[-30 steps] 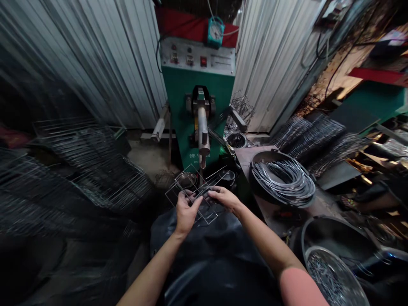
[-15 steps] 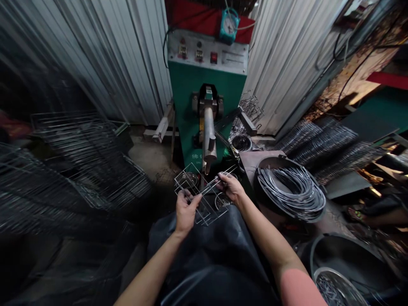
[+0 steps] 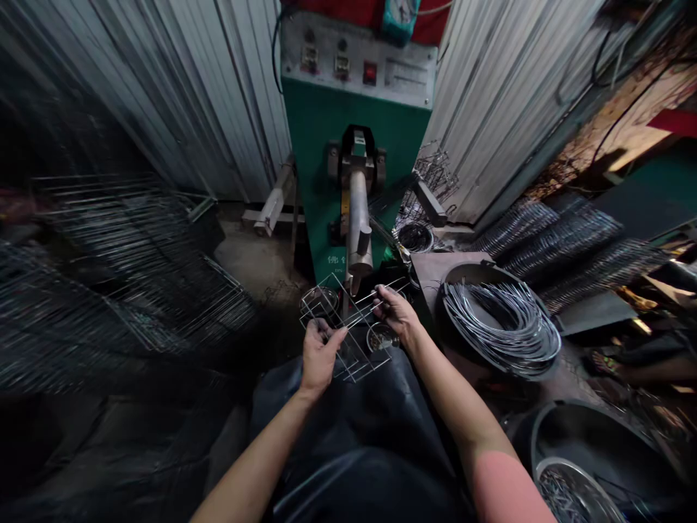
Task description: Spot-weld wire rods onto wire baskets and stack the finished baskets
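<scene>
My left hand (image 3: 319, 357): pinched closed on a thin silver wire-grid frame (image 3: 359, 317)
My right hand (image 3: 397, 314): fingers curled in, gripping the frame's wires
Frame: between my hands
Grey cylindrical metal arm (image 3: 358, 207): beyond my hands

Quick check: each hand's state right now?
Left hand: closed, holding the wire frame.
Right hand: closed on thin wires; can't tell whether they're part of the frame.
</scene>
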Demonstrator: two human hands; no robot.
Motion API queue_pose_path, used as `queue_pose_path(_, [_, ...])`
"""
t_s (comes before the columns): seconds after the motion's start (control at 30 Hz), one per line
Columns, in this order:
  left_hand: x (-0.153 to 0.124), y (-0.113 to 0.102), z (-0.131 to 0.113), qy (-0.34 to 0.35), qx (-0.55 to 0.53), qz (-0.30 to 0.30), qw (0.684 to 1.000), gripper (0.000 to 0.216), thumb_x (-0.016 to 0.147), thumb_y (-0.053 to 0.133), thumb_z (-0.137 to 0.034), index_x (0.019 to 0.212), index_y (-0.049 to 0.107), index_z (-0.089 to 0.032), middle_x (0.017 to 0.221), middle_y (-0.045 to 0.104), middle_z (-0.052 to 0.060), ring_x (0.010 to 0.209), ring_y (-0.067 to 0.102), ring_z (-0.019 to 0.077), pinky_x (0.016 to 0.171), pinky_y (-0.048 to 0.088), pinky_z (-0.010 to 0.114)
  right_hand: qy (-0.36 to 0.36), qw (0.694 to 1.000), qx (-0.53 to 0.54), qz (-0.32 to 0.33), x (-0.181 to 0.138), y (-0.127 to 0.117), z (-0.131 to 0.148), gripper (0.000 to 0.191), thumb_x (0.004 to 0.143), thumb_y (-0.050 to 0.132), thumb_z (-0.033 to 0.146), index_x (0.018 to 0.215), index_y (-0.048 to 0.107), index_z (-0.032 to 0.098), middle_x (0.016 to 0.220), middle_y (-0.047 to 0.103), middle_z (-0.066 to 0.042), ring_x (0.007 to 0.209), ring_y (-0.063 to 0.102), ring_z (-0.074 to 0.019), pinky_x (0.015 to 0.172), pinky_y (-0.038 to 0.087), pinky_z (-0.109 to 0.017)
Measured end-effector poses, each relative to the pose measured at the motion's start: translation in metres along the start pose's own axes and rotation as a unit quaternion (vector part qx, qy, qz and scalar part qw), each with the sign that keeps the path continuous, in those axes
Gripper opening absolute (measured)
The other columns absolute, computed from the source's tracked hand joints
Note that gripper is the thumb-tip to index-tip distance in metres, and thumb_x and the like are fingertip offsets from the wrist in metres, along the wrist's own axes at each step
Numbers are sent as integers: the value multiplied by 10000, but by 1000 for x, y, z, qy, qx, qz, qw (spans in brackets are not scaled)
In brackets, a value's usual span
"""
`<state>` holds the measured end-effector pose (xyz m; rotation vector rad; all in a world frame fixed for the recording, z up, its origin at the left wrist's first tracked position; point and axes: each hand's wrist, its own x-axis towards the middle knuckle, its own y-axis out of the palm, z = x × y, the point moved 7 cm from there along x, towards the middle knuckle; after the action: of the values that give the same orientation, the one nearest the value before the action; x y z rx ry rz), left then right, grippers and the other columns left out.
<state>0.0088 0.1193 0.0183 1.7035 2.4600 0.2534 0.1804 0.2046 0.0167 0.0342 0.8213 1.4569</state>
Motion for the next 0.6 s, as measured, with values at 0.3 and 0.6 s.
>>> queue_pose_path(0.3, [8,1,3,-6,-37,-8,999,339,659,718,-302,785,421,-202,558,425,-98,465,402,54,492,324,188,-69,996,-40,36,6,9,5,189,644,735,172,762,587,158,600,622,4,532,596,-105,420,448,-159])
queue_pose_path(0.6, [17,2,9,-20,-36,-13,999,350,651,723,-310,810,433,-194,577,430,-97,459,400,48,474,325,184,-98,993,-44,37,18,6,12,238,624,767,239,749,579,166,620,620,4,558,594,-112,486,498,-200])
